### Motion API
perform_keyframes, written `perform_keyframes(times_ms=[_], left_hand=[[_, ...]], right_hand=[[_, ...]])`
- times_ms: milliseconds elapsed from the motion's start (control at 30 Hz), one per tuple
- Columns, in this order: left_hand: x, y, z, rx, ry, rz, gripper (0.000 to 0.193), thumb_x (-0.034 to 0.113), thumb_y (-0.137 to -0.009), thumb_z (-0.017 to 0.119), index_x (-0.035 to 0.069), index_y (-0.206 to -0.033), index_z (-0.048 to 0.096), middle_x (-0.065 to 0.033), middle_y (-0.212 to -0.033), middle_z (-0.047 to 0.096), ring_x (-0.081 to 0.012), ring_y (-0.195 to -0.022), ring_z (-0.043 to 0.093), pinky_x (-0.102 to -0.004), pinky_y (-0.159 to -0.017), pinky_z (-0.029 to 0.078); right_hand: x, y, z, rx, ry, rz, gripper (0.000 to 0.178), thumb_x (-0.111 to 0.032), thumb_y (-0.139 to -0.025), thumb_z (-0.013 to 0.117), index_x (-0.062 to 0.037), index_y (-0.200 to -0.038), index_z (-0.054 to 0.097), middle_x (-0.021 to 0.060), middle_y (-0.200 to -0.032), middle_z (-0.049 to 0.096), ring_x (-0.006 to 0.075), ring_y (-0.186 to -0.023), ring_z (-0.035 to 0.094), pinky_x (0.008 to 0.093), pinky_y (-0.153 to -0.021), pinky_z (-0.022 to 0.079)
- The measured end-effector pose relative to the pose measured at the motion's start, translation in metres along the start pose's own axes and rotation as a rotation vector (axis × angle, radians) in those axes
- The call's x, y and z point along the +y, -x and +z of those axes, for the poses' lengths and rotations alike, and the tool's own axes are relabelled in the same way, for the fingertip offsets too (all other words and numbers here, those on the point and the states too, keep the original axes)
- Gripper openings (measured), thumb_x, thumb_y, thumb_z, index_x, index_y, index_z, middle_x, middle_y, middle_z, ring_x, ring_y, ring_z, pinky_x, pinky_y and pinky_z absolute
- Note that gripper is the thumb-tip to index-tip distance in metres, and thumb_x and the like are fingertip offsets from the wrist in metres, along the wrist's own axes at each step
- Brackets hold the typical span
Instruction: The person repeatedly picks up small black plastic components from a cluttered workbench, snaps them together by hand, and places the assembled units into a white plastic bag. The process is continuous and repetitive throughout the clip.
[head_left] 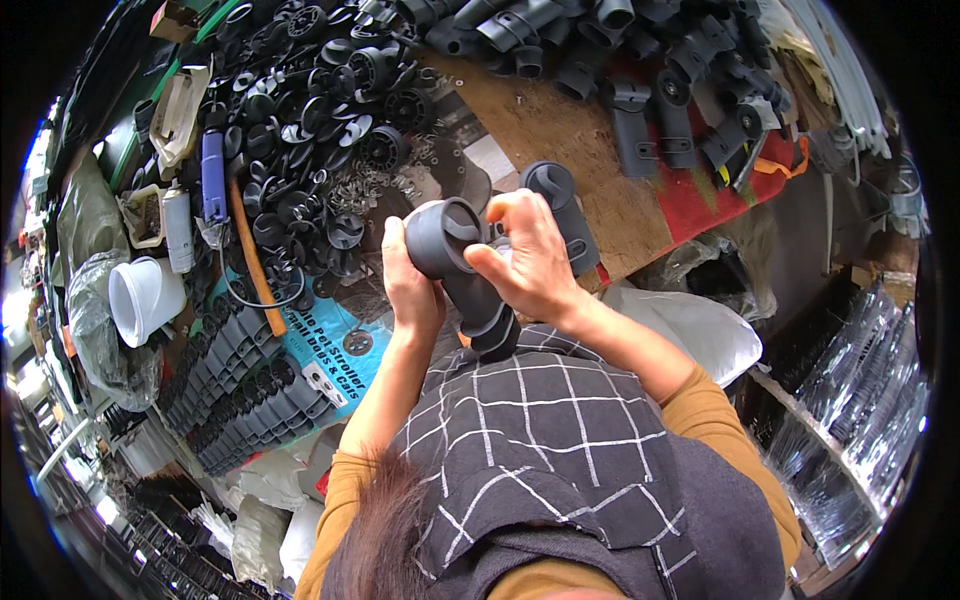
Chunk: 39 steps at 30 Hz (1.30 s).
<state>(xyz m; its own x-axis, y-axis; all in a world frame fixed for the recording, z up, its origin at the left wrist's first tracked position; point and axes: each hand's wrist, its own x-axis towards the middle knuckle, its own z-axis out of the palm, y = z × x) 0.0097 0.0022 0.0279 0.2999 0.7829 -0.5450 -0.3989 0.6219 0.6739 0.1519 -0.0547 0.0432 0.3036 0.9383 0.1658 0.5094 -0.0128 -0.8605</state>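
Closest in, the checked apron (545, 420) spreads across the lap, and the lower end of a black plastic fitting (437, 242) comes right down against it, the round head tilted up between the two hands. The left hand (412, 285) is clamped around the head's left side, steadying it. Over on the right, the right hand (530, 255) works at the slotted round face, thumb at the rim, forefinger curled above it (whether something small is pinched in there, I can't tell).

So the step in hand looks like fitting or adjusting something at that round face, and I'd judge the next move calls for a firm left hold and careful pressure from the right thumb and forefinger, square to the face.

Just beyond the right hand, a second black fitting (570, 225) lies on the brown board (620, 225). Off to the left, rows of black parts (235, 370) lie on a blue printed sheet (350, 335), and near them comes an orange handle (255, 258). Farther out, loose metal pieces (365, 190) lie beside a big heap of round black parts (310, 110), and at the far edge, a pile of black tubular pieces (600, 35) crowds the board.
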Motion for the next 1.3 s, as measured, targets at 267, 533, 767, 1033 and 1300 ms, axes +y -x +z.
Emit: perform_keyframes(times_ms=[267, 533, 767, 1033, 1300], left_hand=[[-0.009, 0.002, 0.018, -0.098, -0.212, 0.21, 0.053, 0.045, -0.099, 0.032, 0.0, -0.11, 0.059, -0.0095, -0.099, 0.065, -0.0199, -0.089, 0.062, -0.0328, -0.084, 0.048], [-0.008, -0.011, 0.011, 0.177, -0.153, -0.102, 0.048, 0.046, -0.098, 0.036, 0.004, -0.1, 0.061, -0.0037, -0.086, 0.064, -0.0163, -0.081, 0.06, -0.0283, -0.079, 0.046], [-0.025, 0.001, 0.018, -0.219, -0.5, 0.33, 0.083, 0.007, -0.069, 0.081, 0.012, -0.136, 0.033, -0.0088, -0.117, 0.049, -0.0166, -0.095, 0.056, -0.0308, -0.083, 0.05], [-0.038, -0.006, 0.019, -0.104, -0.93, 0.587, 0.078, 0.014, -0.062, 0.085, 0.01, -0.128, 0.044, -0.0122, -0.118, 0.042, -0.0271, -0.111, 0.046, -0.0382, -0.097, 0.039], [-0.058, -0.016, 0.058, -0.252, -1.151, 0.687, 0.068, 0.014, -0.076, 0.077, 0.008, -0.133, 0.041, -0.0101, -0.123, 0.042, -0.0203, -0.11, 0.045, -0.0328, -0.096, 0.038]], right_hand=[[0.011, 0.006, -0.01, -0.12, 0.082, -0.072, 0.043, -0.047, -0.09, 0.056, -0.0047, -0.098, 0.054, 0.0124, -0.089, 0.059, 0.0314, -0.075, 0.054, 0.0409, -0.072, 0.041], [-0.003, 0.043, -0.009, -0.235, -0.155, 0.207, 0.077, -0.031, -0.079, 0.072, -0.0015, -0.14, 0.034, 0.0223, -0.126, 0.052, 0.0347, -0.115, 0.053, 0.0408, -0.097, 0.042], [0.029, 0.05, -0.023, -0.256, -0.458, 0.55, 0.037, -0.029, -0.09, 0.064, 0.002, -0.109, 0.059, 0.008, -0.092, 0.064, 0.0139, -0.095, 0.059, 0.0309, -0.085, 0.047], [0.098, 0.045, -0.019, 0.141, 0.384, 0.5, 0.071, -0.032, -0.068, 0.079, 0.0001, -0.124, 0.048, 0.0195, -0.116, 0.051, 0.0321, -0.115, 0.045, 0.0421, -0.097, 0.037], [0.052, 0.093, -0.064, 0.0, -1.538, 0.632, 0.05, -0.02, -0.077, 0.058, 0.0001, -0.122, 0.05, 0.0115, -0.106, 0.06, 0.0215, -0.098, 0.061, 0.0349, -0.09, 0.05]])
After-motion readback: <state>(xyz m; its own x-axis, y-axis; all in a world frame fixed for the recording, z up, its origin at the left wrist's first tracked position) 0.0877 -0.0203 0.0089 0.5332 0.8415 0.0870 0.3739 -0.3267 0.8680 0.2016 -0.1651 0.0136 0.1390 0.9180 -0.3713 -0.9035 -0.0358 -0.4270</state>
